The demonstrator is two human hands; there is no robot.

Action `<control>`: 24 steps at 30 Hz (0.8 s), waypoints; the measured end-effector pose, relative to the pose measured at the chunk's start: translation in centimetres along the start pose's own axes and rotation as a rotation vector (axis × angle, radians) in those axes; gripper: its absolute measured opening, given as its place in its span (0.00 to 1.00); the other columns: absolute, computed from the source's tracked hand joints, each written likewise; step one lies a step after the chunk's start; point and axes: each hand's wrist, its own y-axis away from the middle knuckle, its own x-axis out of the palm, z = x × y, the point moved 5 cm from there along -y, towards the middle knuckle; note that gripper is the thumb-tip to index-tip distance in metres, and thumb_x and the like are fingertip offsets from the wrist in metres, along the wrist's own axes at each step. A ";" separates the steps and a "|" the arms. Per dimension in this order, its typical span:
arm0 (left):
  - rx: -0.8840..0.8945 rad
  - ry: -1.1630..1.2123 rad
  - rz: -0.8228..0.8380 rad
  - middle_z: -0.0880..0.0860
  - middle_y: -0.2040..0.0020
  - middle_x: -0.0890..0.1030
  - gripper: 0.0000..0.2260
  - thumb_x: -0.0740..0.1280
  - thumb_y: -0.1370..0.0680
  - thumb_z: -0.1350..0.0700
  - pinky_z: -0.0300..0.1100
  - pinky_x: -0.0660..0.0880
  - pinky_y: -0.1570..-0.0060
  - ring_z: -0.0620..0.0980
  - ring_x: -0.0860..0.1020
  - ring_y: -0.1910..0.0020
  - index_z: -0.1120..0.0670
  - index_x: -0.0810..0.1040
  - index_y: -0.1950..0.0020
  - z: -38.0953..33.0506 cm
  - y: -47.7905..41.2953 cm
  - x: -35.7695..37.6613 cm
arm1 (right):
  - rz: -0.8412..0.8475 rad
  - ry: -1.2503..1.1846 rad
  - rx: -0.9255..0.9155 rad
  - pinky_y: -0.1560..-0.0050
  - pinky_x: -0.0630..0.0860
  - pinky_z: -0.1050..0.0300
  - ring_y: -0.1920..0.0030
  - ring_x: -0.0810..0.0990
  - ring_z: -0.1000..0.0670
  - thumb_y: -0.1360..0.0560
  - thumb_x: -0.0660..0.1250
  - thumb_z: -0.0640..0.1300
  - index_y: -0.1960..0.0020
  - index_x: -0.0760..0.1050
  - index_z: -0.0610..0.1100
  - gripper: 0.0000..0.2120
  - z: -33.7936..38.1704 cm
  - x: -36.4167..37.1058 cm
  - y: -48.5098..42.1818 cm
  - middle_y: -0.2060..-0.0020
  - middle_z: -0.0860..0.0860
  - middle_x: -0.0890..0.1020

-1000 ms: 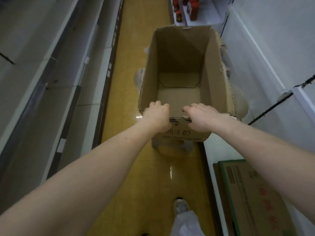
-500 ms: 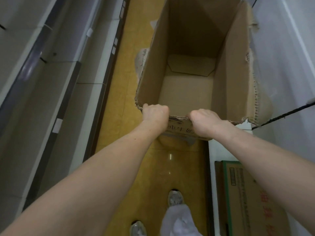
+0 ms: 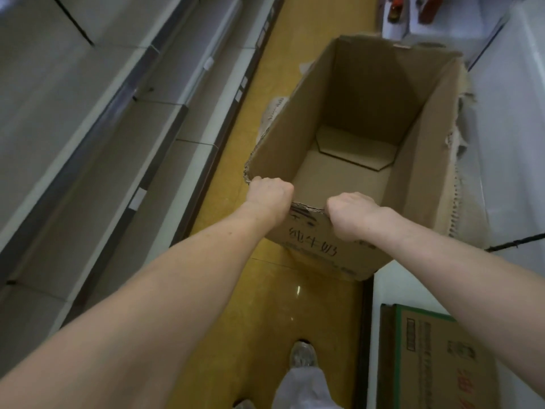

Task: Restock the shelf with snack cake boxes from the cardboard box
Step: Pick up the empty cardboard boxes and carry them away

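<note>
- Presently, the left hand [image 3: 269, 194] and right hand [image 3: 352, 215] each clenched the cardboard box [image 3: 339, 143] by its near rim, above the aisle floor [image 3: 265, 305].
- Box interior showed no snack cake boxes.
- Advised: keep both grips level and clear the shelf [image 3: 103, 128] edges while carrying.

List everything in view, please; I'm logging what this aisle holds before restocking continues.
cardboard box: one, brown, open and empty inside, held over the aisle
printed carton: one, brown with green edge, lower right
shelves: grey-white, bare where visible, along the left
white shelving: along the right
bottles: a few, red, top right, blurred
floor: yellow, glossy
shoe: one plainly seen, pale, bottom centre
left hand: fingers curled over the box's near rim
right hand: gripping the same rim
</note>
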 end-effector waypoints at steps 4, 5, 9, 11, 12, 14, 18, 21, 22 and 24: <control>-0.033 -0.001 -0.029 0.51 0.56 0.76 0.02 0.64 0.21 0.57 0.47 0.68 0.51 0.55 0.76 0.53 0.50 0.76 0.52 2.2 2.9 -1.7 | -0.003 0.058 -0.034 0.64 0.67 0.57 0.61 0.72 0.49 0.23 0.59 0.35 0.52 0.69 0.45 0.05 2.8 -2.2 1.7 0.65 0.50 0.70; -0.045 0.001 -0.039 0.51 0.57 0.74 0.03 0.64 0.20 0.56 0.47 0.67 0.53 0.54 0.73 0.56 0.50 0.73 0.54 2.8 3.7 -2.0 | -0.005 0.068 -0.044 0.65 0.66 0.57 0.62 0.71 0.49 0.23 0.59 0.36 0.52 0.69 0.45 0.05 3.5 -2.6 2.3 0.64 0.50 0.71; -0.098 0.021 -0.069 0.50 0.58 0.73 0.05 0.65 0.21 0.56 0.46 0.66 0.58 0.52 0.70 0.58 0.50 0.70 0.55 5.1 8.0 -2.6 | -0.012 0.097 -0.095 0.68 0.66 0.60 0.64 0.72 0.52 0.22 0.60 0.37 0.51 0.72 0.45 0.05 7.1 -3.5 4.6 0.62 0.50 0.74; -0.133 0.056 -0.072 0.50 0.59 0.74 0.04 0.66 0.21 0.55 0.45 0.67 0.60 0.51 0.72 0.59 0.52 0.73 0.55 6.4 10.8 -2.5 | -0.006 0.125 -0.132 0.67 0.69 0.60 0.62 0.74 0.52 0.22 0.61 0.38 0.47 0.74 0.44 0.06 9.3 -3.8 5.9 0.60 0.49 0.76; -0.152 0.073 -0.074 0.49 0.60 0.74 0.03 0.66 0.21 0.55 0.44 0.67 0.61 0.50 0.73 0.59 0.52 0.74 0.54 7.1 12.3 -2.5 | -0.003 0.144 -0.154 0.66 0.71 0.61 0.61 0.75 0.52 0.22 0.61 0.38 0.46 0.75 0.44 0.07 10.5 -4.0 6.5 0.59 0.49 0.77; -0.199 0.114 -0.064 0.49 0.60 0.74 0.03 0.66 0.21 0.53 0.44 0.68 0.61 0.50 0.74 0.59 0.51 0.75 0.54 8.6 15.7 -2.3 | -0.003 0.188 -0.207 0.66 0.72 0.61 0.60 0.76 0.52 0.22 0.61 0.38 0.45 0.74 0.44 0.07 13.3 -4.2 8.0 0.59 0.50 0.77; -0.292 0.197 -0.011 0.48 0.63 0.73 0.07 0.67 0.22 0.49 0.43 0.68 0.62 0.49 0.73 0.60 0.49 0.72 0.55 11.3 22.9 -1.4 | -0.050 0.288 -0.306 0.69 0.68 0.62 0.64 0.73 0.53 0.22 0.62 0.38 0.48 0.71 0.46 0.05 19.2 -4.4 11.1 0.62 0.50 0.75; -0.387 0.275 0.001 0.47 0.62 0.75 0.07 0.68 0.23 0.47 0.40 0.70 0.64 0.46 0.74 0.63 0.49 0.75 0.54 13.4 28.5 -0.1 | -0.056 0.332 -0.358 0.65 0.71 0.60 0.63 0.73 0.52 0.23 0.62 0.37 0.44 0.71 0.46 0.09 23.8 -4.1 13.2 0.60 0.50 0.75; -0.418 0.295 0.011 0.47 0.62 0.76 0.07 0.68 0.23 0.47 0.40 0.73 0.63 0.46 0.75 0.62 0.49 0.76 0.53 14.0 30.3 0.3 | -0.053 0.338 -0.379 0.64 0.72 0.60 0.62 0.73 0.52 0.23 0.63 0.38 0.43 0.71 0.46 0.10 25.2 -3.8 13.7 0.60 0.51 0.75; -0.478 0.316 0.044 0.48 0.61 0.78 0.08 0.69 0.24 0.46 0.42 0.77 0.58 0.46 0.77 0.61 0.49 0.77 0.51 15.2 34.0 1.1 | -0.036 0.367 -0.435 0.63 0.72 0.61 0.62 0.74 0.53 0.24 0.65 0.39 0.45 0.71 0.44 0.08 28.2 -3.1 14.9 0.59 0.52 0.75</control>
